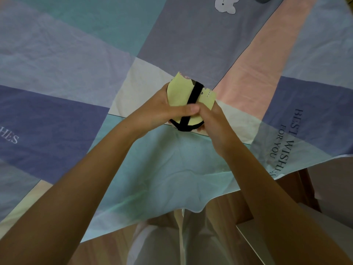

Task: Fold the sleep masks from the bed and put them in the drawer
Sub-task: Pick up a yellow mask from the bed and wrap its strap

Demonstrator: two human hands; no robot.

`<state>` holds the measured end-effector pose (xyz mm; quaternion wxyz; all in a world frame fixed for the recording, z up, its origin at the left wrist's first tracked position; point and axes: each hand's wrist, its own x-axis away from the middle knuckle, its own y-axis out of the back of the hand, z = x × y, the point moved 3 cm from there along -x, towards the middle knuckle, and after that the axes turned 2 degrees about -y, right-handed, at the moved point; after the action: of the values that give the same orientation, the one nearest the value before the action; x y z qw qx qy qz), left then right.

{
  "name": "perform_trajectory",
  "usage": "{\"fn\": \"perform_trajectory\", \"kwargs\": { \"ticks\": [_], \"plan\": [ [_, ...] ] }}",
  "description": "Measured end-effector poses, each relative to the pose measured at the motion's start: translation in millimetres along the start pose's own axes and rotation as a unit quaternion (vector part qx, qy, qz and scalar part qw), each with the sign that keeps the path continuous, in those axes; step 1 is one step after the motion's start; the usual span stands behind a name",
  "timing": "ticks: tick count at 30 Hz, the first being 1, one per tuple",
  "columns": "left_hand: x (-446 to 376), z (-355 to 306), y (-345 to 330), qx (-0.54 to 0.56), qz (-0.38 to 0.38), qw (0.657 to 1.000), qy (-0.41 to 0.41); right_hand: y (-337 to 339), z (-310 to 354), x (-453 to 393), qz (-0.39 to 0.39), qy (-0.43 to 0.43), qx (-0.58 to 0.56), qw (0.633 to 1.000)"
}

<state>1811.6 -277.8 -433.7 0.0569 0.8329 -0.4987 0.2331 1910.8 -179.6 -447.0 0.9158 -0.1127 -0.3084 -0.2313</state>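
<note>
You are pinching the soft, light folded sleep mask (183, 94) with both your left hand (162, 109) and right hand (212, 121) above the bed (76, 73), so keep holding across its black strap (193, 94).

We read "BEST WISHES FOR YOU" on the bedsheet (290, 142); at its left edge, "HES". Tiny print on the sleep mask (183, 92) is unreadable.
</note>
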Motion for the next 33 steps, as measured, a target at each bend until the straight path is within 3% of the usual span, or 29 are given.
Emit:
{"fn": "perform_trajectory", "kwargs": {
  "ticks": [4,8,13,19,27,33],
  "plan": [
    [1,4,4,-0.008,-0.019,1.0,0.0,5,4,5,-0.032,0.028,0.022,0.999],
    [4,7,10,0.008,-0.052,0.999,0.0,16,13,14,-0.103,0.15,0.054,0.982],
    [7,6,10,0.053,-0.054,0.997,0.004,13,25,19,-0.073,0.29,0.224,0.928],
    [12,-9,9,0.055,-0.037,0.998,0.009,0,41,21,-0.027,0.34,0.246,0.907],
    [54,-88,37,-0.104,-0.123,0.986,-0.032,-26,116,46,-0.017,0.379,0.244,0.892],
    [119,-180,74,-0.24,-0.25,0.931,-0.112,-55,202,87,0.004,0.461,0.274,0.844]
  ]
}}
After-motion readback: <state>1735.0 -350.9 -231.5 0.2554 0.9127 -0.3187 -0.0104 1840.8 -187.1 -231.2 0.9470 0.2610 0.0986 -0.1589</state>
